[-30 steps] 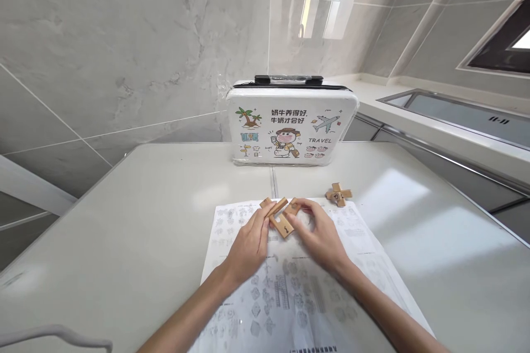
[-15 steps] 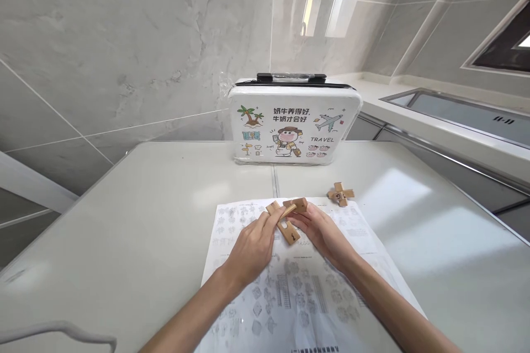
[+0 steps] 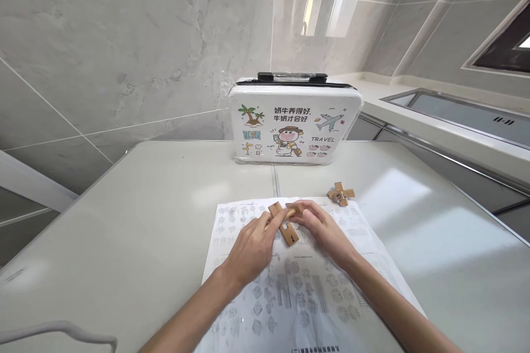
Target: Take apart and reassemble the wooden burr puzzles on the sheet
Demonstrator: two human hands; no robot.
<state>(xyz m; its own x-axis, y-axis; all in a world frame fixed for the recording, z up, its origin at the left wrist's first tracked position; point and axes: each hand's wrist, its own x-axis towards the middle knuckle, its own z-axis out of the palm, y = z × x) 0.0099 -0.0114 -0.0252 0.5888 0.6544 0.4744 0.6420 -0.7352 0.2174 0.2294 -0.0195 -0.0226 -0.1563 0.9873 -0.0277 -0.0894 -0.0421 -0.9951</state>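
Note:
My left hand [image 3: 253, 245] is closed on a flat, notched wooden puzzle piece [image 3: 291, 236], which bears a dark mark near its lower end. A thin wooden strip crosses it under my fingertips. My right hand [image 3: 325, 229] grips another wooden puzzle piece [image 3: 296, 208] from the right, close against the first. The fingers hide part of both, so I cannot tell whether they interlock. Beneath my hands lies a printed instruction sheet [image 3: 290, 292] with rows of small puzzle drawings. Beyond its upper right part sits an assembled cross-shaped wooden puzzle [image 3: 342, 194].
A white, plastic-wrapped case [image 3: 296, 121] with cartoon prints and a black handle stands upright at the back of the pale table [image 3: 165, 204]. Behind it rises a grey tiled wall [image 3: 144, 38]. A grey cable [image 3: 58, 328] lies at the lower left. A counter edge runs along the right.
My right hand has turned its puzzle piece and its fingers now cover more of it. The notched piece in my left hand has tilted slightly. The cross-shaped puzzle has stayed put.

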